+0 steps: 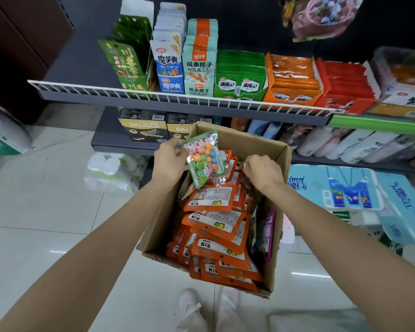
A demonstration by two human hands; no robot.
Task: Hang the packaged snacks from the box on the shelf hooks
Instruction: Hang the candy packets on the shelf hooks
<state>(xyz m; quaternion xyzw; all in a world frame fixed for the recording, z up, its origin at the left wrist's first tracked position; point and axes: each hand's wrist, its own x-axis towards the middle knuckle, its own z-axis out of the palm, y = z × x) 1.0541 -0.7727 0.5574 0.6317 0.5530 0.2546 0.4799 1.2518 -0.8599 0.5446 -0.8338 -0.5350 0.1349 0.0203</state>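
Stocked shop shelves [177, 101] back a box [280, 207] of snacks [216, 226], where the left hand [169, 159] pinches a candy pack [204, 159] lifted for hanging while the right hand [261, 172] grips another inside.

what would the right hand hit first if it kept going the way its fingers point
The right hand points left and slightly down into the box, so it would probably first meet the candy bag that the left hand holds. Depth is unclear; it could pass below into the orange packs.

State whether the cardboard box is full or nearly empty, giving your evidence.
Fairly full: orange packets lie stacked along the cardboard box, hiding its bottom.
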